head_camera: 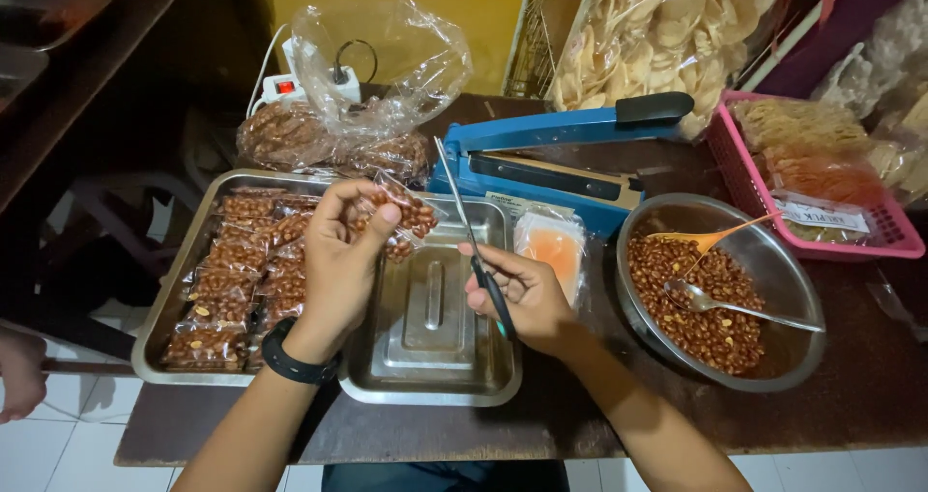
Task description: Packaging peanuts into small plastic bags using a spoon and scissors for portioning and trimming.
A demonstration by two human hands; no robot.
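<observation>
Currently: both hands over steel trays, packet trimming set-up.

Left hand [340, 250] is closed around a small clear packet of peanuts [406, 217], raised above the inverted tray [430, 328]. Right hand [522, 294] is closed on the scissors [474, 246], blades pointing up beside the packet. Filled packets [237, 279] lie in the left tray. Further back: bowl of peanuts [720, 294] with spoons, blue heat sealer [556, 159], pink basket [812, 178].

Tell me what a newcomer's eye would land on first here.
At centre, the left hand holds up a small clear packet of coated peanuts while the right hand grips scissors beside it. At right sits a metal bowl of peanuts, with a blue heat sealer behind.
</observation>
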